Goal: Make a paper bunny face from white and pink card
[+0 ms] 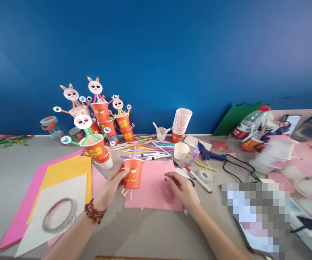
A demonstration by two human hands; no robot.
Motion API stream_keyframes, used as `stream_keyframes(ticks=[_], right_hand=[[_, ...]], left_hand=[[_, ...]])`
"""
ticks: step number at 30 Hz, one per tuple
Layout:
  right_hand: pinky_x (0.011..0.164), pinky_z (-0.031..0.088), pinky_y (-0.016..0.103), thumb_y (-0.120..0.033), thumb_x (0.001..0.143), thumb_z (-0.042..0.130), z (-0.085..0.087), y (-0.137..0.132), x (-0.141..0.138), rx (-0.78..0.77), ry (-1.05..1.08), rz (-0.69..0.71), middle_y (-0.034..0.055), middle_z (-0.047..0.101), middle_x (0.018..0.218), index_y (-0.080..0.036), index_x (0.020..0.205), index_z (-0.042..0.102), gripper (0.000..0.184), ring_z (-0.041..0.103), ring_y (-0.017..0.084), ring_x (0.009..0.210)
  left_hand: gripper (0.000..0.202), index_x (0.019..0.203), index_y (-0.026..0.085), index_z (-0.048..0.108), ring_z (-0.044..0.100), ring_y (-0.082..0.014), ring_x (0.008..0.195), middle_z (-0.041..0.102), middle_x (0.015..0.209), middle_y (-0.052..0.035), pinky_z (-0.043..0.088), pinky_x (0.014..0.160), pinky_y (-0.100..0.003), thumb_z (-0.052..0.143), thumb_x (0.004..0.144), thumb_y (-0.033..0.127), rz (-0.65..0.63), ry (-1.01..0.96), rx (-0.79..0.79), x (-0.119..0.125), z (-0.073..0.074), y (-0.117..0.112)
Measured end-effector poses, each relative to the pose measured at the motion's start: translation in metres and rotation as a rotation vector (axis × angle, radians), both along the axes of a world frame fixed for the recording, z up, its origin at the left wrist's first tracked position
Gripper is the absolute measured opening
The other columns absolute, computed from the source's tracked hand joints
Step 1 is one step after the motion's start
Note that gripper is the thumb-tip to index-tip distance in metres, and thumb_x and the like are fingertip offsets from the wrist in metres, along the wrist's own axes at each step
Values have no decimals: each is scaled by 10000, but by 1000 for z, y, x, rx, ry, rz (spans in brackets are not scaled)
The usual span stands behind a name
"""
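My left hand point(115, 182) is wrapped around the side of a red paper cup point(133, 175) with gold print. Purple pipe cleaners point(134, 153) stick up over the cup's rim, and a white straw point(131, 194) pokes out below its base. Beneath the cup lies a sheet of pink paper point(156, 196). Over the right part of this sheet hovers my right hand point(181, 187), its fingers loosely bent and apart, with nothing visible in them. Finished red cups with rabbit faces point(82, 122) on pipe cleaners stand stacked at the back left.
A tape roll point(59, 215) rests on white paper at left. Behind the pink sheet are loose pipe cleaners point(150, 144), a cup stack point(182, 122) and a white cup point(181, 151). A blue glue gun point(210, 153), markers point(199, 180) and a blurred device point(253, 220) lie to the right.
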State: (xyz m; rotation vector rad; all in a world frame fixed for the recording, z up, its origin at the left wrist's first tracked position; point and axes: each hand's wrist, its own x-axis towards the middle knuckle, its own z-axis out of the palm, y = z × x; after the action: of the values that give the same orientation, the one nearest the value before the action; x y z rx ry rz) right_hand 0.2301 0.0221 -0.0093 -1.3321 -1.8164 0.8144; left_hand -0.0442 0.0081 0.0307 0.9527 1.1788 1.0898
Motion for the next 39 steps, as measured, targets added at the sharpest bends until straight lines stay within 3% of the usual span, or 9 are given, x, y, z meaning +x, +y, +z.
stream_keyframes(ticks=[4, 8, 17, 23, 27, 30, 32, 34, 39], right_hand=[[717, 498, 318, -324, 939, 476, -3, -2, -1, 13, -101, 46, 67, 729, 952, -205, 1009, 665, 235, 666, 211, 803], [765, 485, 327, -256, 929, 503, -5, -11, -11, 93, -206, 195, 69, 719, 927, -202, 973, 679, 189, 649, 219, 856], [749, 470, 308, -228, 959, 478, 5, -22, -20, 231, -285, 387, 73, 690, 869, -191, 933, 662, 190, 616, 207, 846], [795, 484, 337, -218, 948, 474, 6, -14, -11, 228, -288, 314, 72, 715, 921, -195, 952, 670, 197, 630, 221, 885], [808, 495, 345, -234, 939, 467, 11, -2, 2, 201, -337, 171, 81, 720, 954, -193, 954, 674, 211, 649, 231, 914], [832, 494, 360, -249, 927, 472, 16, 5, 21, 194, -441, 66, 87, 720, 1014, -193, 1007, 669, 220, 651, 248, 960], [805, 495, 361, -249, 914, 487, 18, 6, 36, 184, -563, -6, 89, 721, 1011, -201, 1023, 667, 216, 653, 260, 953], [755, 495, 357, -259, 900, 516, 18, 2, 51, 180, -676, -76, 98, 723, 989, -208, 1011, 670, 197, 654, 272, 918], [878, 481, 414, -254, 896, 544, 15, -21, 69, 255, -743, -36, 121, 693, 1118, -194, 1087, 643, 224, 611, 296, 1046]], left_hand=[[549, 1263, 210, 554, 616, -291, 1150, 662, 1230, -84, 538, 917, -371, 666, 811, 501, -3, 172, 19, -24, 6, -3], [563, 1226, 177, 572, 626, -327, 1123, 667, 1225, -115, 536, 917, -407, 686, 784, 506, -70, 273, 14, -40, 7, -7], [475, 1173, 188, 635, 610, -324, 1147, 684, 1205, -92, 522, 929, -402, 643, 817, 502, -37, 446, 117, -54, -16, 7], [524, 1309, 169, 523, 646, -308, 1096, 678, 1194, -131, 528, 898, -412, 501, 909, 507, 78, 915, 260, -58, -23, 1], [496, 1342, 168, 493, 544, -332, 1226, 567, 1334, -163, 443, 1027, -477, 520, 915, 420, 127, 1269, 602, -45, -19, -22], [480, 1378, 196, 469, 485, -315, 1284, 537, 1374, -143, 384, 1091, -468, 536, 918, 317, -29, 1324, 843, -19, -16, -40], [515, 1400, 220, 452, 447, -311, 1322, 487, 1441, -128, 378, 1098, -460, 557, 914, 353, -336, 1328, 918, 1, -18, -47], [578, 1428, 230, 420, 402, -319, 1358, 421, 1501, -124, 363, 1108, -479, 590, 894, 374, -523, 1321, 917, 18, -24, -48], [639, 1457, 195, 377, 403, -329, 1362, 419, 1496, -166, 375, 1094, -500, 603, 889, 382, -532, 1312, 865, 34, -47, -37]])
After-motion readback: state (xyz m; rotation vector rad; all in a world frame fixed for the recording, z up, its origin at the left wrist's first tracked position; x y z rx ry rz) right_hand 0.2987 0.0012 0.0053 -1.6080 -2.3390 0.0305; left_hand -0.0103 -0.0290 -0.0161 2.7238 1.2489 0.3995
